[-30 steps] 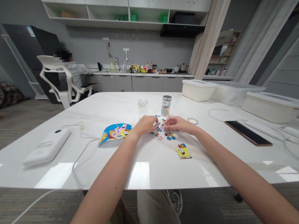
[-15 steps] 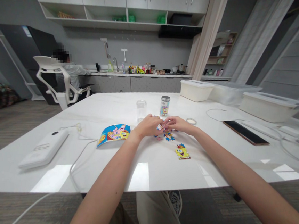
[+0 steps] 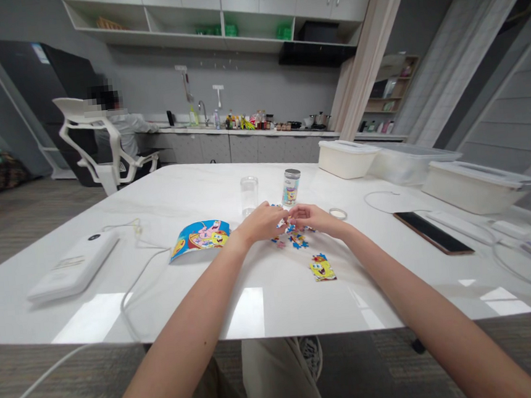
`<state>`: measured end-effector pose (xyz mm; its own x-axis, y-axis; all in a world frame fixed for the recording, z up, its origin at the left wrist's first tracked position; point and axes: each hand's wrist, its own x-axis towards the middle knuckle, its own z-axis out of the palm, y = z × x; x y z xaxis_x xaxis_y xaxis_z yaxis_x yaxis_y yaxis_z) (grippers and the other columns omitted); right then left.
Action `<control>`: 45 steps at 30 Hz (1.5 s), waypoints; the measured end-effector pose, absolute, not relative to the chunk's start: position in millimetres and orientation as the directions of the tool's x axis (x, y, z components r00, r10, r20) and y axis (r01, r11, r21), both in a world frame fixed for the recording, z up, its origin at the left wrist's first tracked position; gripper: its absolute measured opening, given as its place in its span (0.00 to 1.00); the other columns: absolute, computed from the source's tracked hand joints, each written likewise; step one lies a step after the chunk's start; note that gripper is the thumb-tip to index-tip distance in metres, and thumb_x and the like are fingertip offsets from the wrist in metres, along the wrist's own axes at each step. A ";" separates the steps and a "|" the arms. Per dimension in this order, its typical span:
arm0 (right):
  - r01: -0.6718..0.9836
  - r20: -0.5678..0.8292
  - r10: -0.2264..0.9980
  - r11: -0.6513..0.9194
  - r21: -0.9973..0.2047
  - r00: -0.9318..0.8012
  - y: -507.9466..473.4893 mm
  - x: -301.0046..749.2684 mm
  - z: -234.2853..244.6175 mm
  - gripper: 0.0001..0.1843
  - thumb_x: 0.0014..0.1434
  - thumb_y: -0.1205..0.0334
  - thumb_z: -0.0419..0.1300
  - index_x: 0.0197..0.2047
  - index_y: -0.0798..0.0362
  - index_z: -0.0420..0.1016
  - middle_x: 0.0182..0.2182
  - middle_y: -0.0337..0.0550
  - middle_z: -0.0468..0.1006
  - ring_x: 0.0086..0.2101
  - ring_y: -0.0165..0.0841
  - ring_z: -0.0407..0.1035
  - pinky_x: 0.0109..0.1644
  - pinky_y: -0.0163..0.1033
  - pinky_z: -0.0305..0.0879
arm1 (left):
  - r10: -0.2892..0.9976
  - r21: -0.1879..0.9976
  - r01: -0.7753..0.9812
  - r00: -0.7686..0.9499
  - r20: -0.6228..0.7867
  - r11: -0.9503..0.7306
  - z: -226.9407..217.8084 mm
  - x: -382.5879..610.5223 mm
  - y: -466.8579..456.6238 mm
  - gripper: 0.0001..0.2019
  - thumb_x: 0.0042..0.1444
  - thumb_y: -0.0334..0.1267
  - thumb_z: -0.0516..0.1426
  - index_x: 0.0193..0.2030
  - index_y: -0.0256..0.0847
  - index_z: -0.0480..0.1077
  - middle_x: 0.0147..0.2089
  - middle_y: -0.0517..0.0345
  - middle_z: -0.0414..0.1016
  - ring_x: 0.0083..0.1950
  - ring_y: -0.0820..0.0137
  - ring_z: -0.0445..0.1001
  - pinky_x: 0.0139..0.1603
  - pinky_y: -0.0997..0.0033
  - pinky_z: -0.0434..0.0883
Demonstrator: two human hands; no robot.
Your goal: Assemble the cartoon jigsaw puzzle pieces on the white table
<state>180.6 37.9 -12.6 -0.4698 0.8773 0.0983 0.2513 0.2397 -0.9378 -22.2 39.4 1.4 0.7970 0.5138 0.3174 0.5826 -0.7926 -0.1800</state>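
My left hand [image 3: 264, 221] and my right hand [image 3: 312, 217] meet over a small heap of loose jigsaw pieces [image 3: 298, 241]. The left fingers are closed on a jigsaw piece, mostly covered. My right fingertips are pinched together beside it; what they hold is too small to make out. Nearer me lies a joined puzzle section [image 3: 322, 268] with a yellow cartoon face. To the left, a curled picture sheet [image 3: 200, 238] shows cartoon figures. Behind the hands stand a clear jar [image 3: 250, 195] and a printed canister [image 3: 291, 188] with a metal lid.
A thin ring [image 3: 338, 213] lies right of my hands. Farther right are a dark phone [image 3: 431, 233], cables and lidded plastic boxes [image 3: 348, 159]. A white power bank [image 3: 73, 265] with a cable sits at the left. Beyond the table, a person [image 3: 124, 131] sits on a white chair.
My right fingers have closed in slightly around the pieces, and the piece at the left fingertips shows less. The whole view has shifted a little; the puzzle section lies unchanged on the table.
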 end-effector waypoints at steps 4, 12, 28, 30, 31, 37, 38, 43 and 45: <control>0.262 0.086 0.874 0.236 -0.936 -0.479 38.6 181.0 -12.5 0.17 0.50 0.55 0.68 0.40 0.56 0.74 0.31 0.41 0.79 0.28 0.28 0.71 0.32 0.34 0.66 | 0.514 -0.189 0.581 0.800 0.309 -0.791 1.4 -22.6 39.1 0.08 0.61 0.37 0.53 0.40 0.37 0.72 0.41 0.50 0.79 0.43 0.64 0.76 0.41 0.66 0.60; 0.250 0.075 0.887 0.208 -0.946 -0.455 39.7 180.7 -12.1 0.19 0.46 0.55 0.71 0.37 0.56 0.73 0.27 0.39 0.77 0.26 0.27 0.70 0.32 0.34 0.66 | 0.491 -0.205 0.563 0.813 0.312 -0.801 2.1 -22.1 38.4 0.09 0.62 0.36 0.52 0.36 0.38 0.73 0.37 0.52 0.79 0.40 0.65 0.76 0.39 0.66 0.61; 0.269 0.069 0.891 0.209 -0.940 -0.449 40.4 183.4 -11.1 0.17 0.47 0.55 0.69 0.39 0.56 0.79 0.27 0.38 0.78 0.25 0.26 0.65 0.32 0.35 0.62 | 0.493 -0.213 0.574 0.803 0.333 -0.791 -0.1 -21.6 37.4 0.14 0.64 0.45 0.51 0.40 0.39 0.74 0.38 0.52 0.79 0.40 0.65 0.77 0.40 0.67 0.65; 0.262 0.070 0.893 0.204 -0.943 -0.446 40.2 183.4 -11.1 0.17 0.47 0.55 0.69 0.38 0.56 0.79 0.27 0.38 0.78 0.25 0.26 0.66 0.32 0.35 0.61 | 0.492 -0.211 0.572 0.805 0.332 -0.793 -0.2 -21.5 37.5 0.15 0.64 0.45 0.51 0.39 0.38 0.74 0.38 0.51 0.80 0.40 0.64 0.77 0.40 0.66 0.65; 0.258 0.069 0.892 0.203 -0.945 -0.447 39.9 183.2 -11.0 0.17 0.46 0.55 0.70 0.37 0.56 0.78 0.27 0.39 0.79 0.26 0.26 0.66 0.33 0.35 0.62 | 0.493 -0.208 0.571 0.805 0.329 -0.794 -0.5 -21.6 37.8 0.14 0.64 0.44 0.52 0.38 0.38 0.74 0.37 0.51 0.80 0.40 0.64 0.77 0.41 0.66 0.65; 0.265 0.056 0.894 0.191 -0.945 -0.445 38.3 181.8 -9.9 0.15 0.45 0.56 0.71 0.33 0.57 0.76 0.29 0.41 0.80 0.28 0.28 0.69 0.35 0.36 0.63 | 0.508 -0.186 0.578 0.801 0.317 -0.795 -2.9 -22.8 41.0 0.11 0.63 0.41 0.53 0.39 0.38 0.74 0.38 0.52 0.80 0.41 0.65 0.77 0.41 0.67 0.65; 0.264 0.058 0.895 0.192 -0.945 -0.443 38.2 181.8 -9.8 0.15 0.45 0.56 0.71 0.33 0.57 0.76 0.29 0.41 0.79 0.28 0.28 0.70 0.35 0.36 0.64 | 0.511 -0.191 0.580 0.801 0.313 -0.792 -3.2 -22.8 41.4 0.11 0.63 0.40 0.52 0.39 0.38 0.74 0.39 0.52 0.80 0.41 0.64 0.77 0.41 0.67 0.65; 0.239 0.056 0.893 0.179 -0.954 -0.447 37.6 181.2 -9.9 0.15 0.46 0.56 0.71 0.33 0.56 0.75 0.29 0.40 0.79 0.30 0.28 0.71 0.35 0.35 0.66 | 0.525 -0.208 0.594 0.794 0.306 -0.778 -3.0 -21.5 41.2 0.10 0.62 0.35 0.50 0.38 0.39 0.73 0.39 0.52 0.80 0.41 0.65 0.77 0.41 0.67 0.65; 0.220 0.045 0.893 0.158 -0.963 -0.447 37.6 180.9 -10.2 0.15 0.46 0.56 0.71 0.33 0.55 0.74 0.31 0.41 0.79 0.32 0.30 0.73 0.36 0.35 0.67 | 0.524 -0.205 0.595 0.793 0.311 -0.777 -2.5 -21.2 40.7 0.10 0.62 0.35 0.50 0.38 0.39 0.73 0.39 0.52 0.80 0.41 0.65 0.77 0.41 0.67 0.65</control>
<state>180.9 37.6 -10.2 -0.4474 0.8932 0.0446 0.2201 0.1584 -0.9625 -21.2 40.7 -2.5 0.7927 0.5244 0.3110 0.5947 -0.7775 -0.2048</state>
